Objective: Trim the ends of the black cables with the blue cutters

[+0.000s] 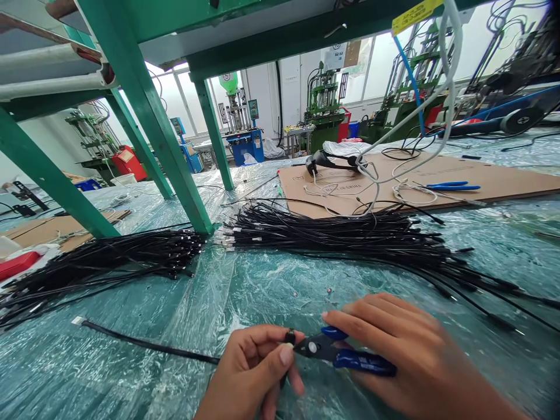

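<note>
One slender cable (149, 345), blue-handled cutters (342, 357)

The left hand (249, 373) is bare, its thumbnail (286, 353) short and rounded; the right hand (398, 344) and its forearm (475, 388), at the near right, are bare too.

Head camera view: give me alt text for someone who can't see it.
The left hand holds a thin black cable; the right hand grips blue-handled cutters, their tip by the left hand. Beyond, piles of black cables lie on a green plastic-covered table.
</note>
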Available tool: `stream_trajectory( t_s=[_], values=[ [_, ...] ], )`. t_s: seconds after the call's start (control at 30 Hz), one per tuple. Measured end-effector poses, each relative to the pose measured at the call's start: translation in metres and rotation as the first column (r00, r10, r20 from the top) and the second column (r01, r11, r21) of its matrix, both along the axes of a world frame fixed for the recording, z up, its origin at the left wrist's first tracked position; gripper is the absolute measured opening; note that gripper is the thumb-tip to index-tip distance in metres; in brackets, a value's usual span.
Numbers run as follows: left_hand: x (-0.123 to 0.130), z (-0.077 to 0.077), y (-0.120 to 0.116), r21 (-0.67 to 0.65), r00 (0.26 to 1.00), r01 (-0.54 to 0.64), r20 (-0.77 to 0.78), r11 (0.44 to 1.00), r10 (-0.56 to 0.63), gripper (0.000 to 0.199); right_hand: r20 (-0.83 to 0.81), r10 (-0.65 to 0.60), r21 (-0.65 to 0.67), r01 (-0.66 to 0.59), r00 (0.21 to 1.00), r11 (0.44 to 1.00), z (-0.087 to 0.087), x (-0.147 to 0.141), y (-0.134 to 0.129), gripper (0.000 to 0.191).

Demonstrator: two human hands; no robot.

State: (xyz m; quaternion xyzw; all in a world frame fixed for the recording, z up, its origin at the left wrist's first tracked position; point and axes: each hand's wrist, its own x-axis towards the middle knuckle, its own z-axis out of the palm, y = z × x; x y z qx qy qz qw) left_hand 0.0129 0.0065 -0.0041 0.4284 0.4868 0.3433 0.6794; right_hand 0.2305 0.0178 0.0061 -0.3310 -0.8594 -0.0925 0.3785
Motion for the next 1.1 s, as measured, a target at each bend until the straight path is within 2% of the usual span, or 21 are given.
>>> stream_trajectory(
  t_s=[0.17, 0.53, 0.8, 1.1],
  values=[
    [0.0003, 0.0017, -0.0009, -0.036, 0.999, -0.032, -0.017, 0.999, 0.032, 0.068, 0.005, -0.072, 0.029, 0.072, 0.997, 0.997, -0.0046, 0.0012, 0.0018, 0.021],
    [0.0035, 0.0051, -0.0032, -0.058, 0.998, -0.058, -0.026, 0.997, 0.056, 0.070, 0.007, -0.051, 0.004, 0.051, 0.999, 0.999, -0.0035, 0.0003, 0.0024, 0.022],
    [0.0008, 0.0051, -0.0014, -0.001, 1.000, 0.023, -0.014, 1.000, -0.023, 0.063, 0.023, -0.035, -0.002, 0.035, 0.999, 0.999, -0.0054, 0.0011, 0.0027, 0.017],
    [0.0041, 0.0070, -0.0008, -0.033, 1.000, -0.020, -0.019, 0.999, 0.019, 0.070, -0.001, -0.009, 0.015, 0.009, 1.000, 1.000, -0.0029, 0.0008, 0.0015, 0.015]
  ],
)
